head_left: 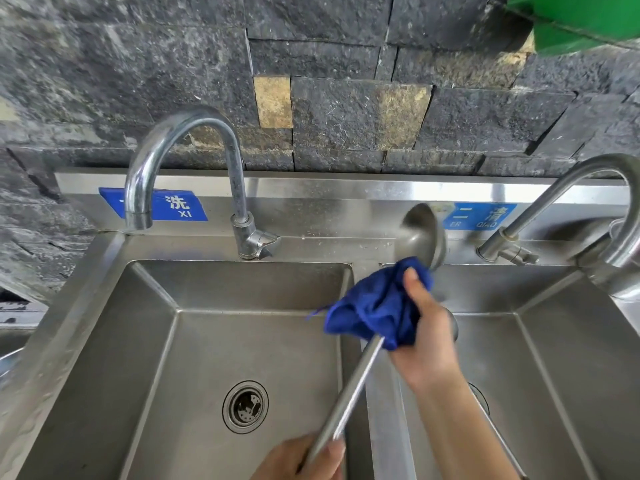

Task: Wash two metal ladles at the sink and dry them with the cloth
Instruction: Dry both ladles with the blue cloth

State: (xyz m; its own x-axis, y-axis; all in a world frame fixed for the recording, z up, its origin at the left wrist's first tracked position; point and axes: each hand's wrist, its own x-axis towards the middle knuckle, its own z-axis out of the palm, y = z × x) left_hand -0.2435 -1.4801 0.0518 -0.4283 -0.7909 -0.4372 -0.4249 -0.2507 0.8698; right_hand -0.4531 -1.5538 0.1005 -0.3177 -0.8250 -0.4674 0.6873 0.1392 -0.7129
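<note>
Stainless-steel ladle (349,386), one, slanting over the divider between two sink (104,341) basins, bowl far and raised: left hand (304,459) gripping its near handle end, right hand (427,336) clenching a blue cloth (377,306) round the upper handle.

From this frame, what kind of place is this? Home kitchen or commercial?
Likely a commercial kitchen wash station. A steel double sink has blue labels on its backsplash marking the basins, each with its own gooseneck tap, against a rough stone wall. The long-handled ladle being dried also suggests catering use.
</note>
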